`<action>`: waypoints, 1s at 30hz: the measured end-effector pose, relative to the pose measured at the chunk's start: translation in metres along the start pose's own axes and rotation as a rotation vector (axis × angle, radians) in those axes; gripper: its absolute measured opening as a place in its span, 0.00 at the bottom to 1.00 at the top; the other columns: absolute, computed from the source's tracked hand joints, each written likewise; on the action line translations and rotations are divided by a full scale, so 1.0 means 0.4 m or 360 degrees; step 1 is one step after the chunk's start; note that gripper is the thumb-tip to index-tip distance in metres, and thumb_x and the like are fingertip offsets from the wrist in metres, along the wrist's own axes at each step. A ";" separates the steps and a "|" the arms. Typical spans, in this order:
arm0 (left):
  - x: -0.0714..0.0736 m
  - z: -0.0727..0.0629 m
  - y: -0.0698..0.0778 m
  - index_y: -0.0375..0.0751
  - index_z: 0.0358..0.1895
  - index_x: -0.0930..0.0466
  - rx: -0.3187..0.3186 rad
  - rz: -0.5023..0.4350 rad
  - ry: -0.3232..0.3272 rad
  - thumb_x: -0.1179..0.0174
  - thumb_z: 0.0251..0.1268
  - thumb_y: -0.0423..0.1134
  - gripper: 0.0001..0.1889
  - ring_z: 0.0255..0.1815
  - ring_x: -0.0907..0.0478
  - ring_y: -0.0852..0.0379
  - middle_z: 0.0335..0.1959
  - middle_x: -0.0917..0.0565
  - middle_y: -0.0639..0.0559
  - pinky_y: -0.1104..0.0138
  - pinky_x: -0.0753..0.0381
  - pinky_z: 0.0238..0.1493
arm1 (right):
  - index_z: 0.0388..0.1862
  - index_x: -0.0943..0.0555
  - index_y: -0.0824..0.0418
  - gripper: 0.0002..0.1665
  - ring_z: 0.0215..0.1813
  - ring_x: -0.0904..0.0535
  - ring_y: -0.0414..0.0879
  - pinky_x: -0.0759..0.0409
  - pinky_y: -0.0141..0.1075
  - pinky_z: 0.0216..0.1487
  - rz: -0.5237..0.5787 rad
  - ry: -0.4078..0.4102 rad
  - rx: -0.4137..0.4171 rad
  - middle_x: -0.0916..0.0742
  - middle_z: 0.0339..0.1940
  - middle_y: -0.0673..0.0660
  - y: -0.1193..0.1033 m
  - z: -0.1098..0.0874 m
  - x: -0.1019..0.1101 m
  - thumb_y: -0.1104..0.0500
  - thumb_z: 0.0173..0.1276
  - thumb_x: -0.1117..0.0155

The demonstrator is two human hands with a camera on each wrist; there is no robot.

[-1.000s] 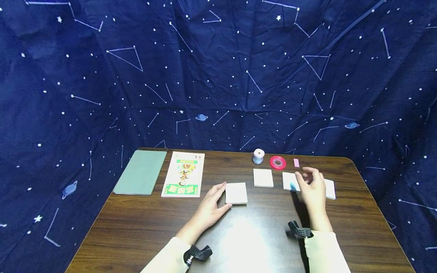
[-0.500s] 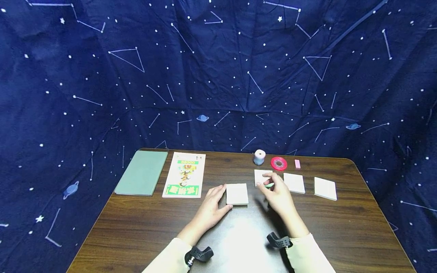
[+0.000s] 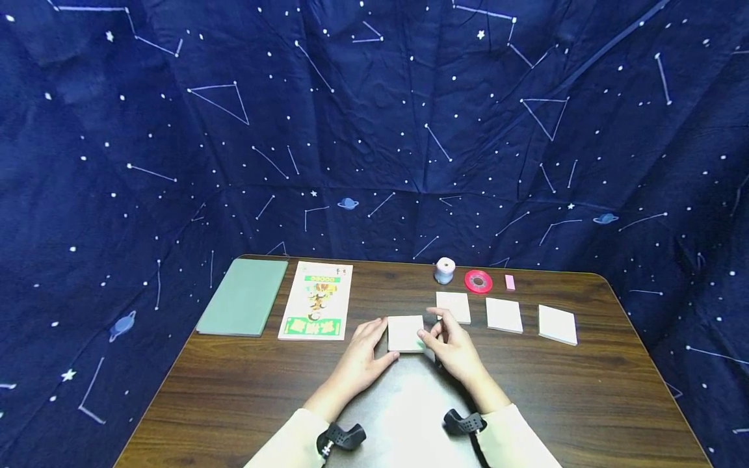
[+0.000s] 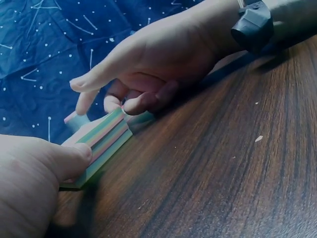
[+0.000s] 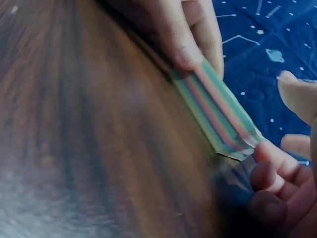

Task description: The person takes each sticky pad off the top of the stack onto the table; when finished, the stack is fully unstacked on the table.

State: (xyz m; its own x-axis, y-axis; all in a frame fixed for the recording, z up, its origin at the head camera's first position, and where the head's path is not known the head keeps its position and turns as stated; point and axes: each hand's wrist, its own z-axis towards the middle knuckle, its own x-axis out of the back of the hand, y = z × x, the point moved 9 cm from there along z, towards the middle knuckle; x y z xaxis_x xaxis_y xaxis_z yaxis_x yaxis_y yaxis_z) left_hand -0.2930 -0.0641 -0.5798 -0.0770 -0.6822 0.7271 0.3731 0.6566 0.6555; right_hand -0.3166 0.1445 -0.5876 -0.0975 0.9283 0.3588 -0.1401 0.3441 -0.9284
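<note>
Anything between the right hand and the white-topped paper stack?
Nothing visible. The right hand is right at the right side of the white-topped paper stack; the left hand is at its left. The nearest other pad lies farther back and to the right, not between.

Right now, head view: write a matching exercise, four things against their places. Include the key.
1. left hand
2. red disc
3. green folder
4. pink block

A. left of the picture booklet
B. touching the nearest pad
C. just right of the red disc
D. between the spool and the pink block

Pairs: 1-B, 2-D, 3-A, 4-C
</note>
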 end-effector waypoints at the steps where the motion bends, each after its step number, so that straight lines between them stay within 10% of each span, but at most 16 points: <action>1: 0.000 0.000 0.000 0.30 0.80 0.29 0.0002 -0.0004 0.0000 0.26 0.71 0.45 0.40 0.82 0.30 0.36 0.78 0.24 0.33 0.43 0.30 0.82 | 0.77 0.25 0.59 0.36 0.24 0.29 0.36 0.31 0.28 0.23 0.0019 -0.0026 0.0024 0.16 0.32 0.53 0.000 0.000 -0.002 0.54 0.75 0.24; 14: 0.004 0.006 0.001 0.33 0.80 0.28 0.0007 0.0002 0.0004 0.26 0.71 0.45 0.39 0.81 0.29 0.36 0.77 0.23 0.35 0.43 0.28 0.81 | 0.81 0.30 0.66 0.46 0.23 0.29 0.35 0.30 0.27 0.21 0.0028 -0.0230 0.0146 0.15 0.32 0.56 -0.006 0.005 -0.025 0.61 0.69 0.19; 30: 0.000 0.005 -0.002 0.33 0.79 0.28 0.0006 -0.0034 -0.0001 0.25 0.71 0.44 0.38 0.81 0.29 0.37 0.77 0.22 0.35 0.43 0.29 0.82 | 0.80 0.26 0.61 0.43 0.25 0.26 0.36 0.27 0.28 0.24 -0.0116 -0.0246 -0.0012 0.15 0.32 0.49 0.018 0.007 -0.032 0.56 0.69 0.19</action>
State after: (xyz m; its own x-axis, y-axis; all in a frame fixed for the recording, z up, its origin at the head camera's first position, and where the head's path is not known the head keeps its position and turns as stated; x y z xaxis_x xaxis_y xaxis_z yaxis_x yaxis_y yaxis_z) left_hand -0.2952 -0.0637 -0.5800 -0.0854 -0.6958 0.7132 0.3680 0.6432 0.6715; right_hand -0.3190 0.1347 -0.5984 -0.2379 0.8684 0.4350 -0.1451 0.4111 -0.9000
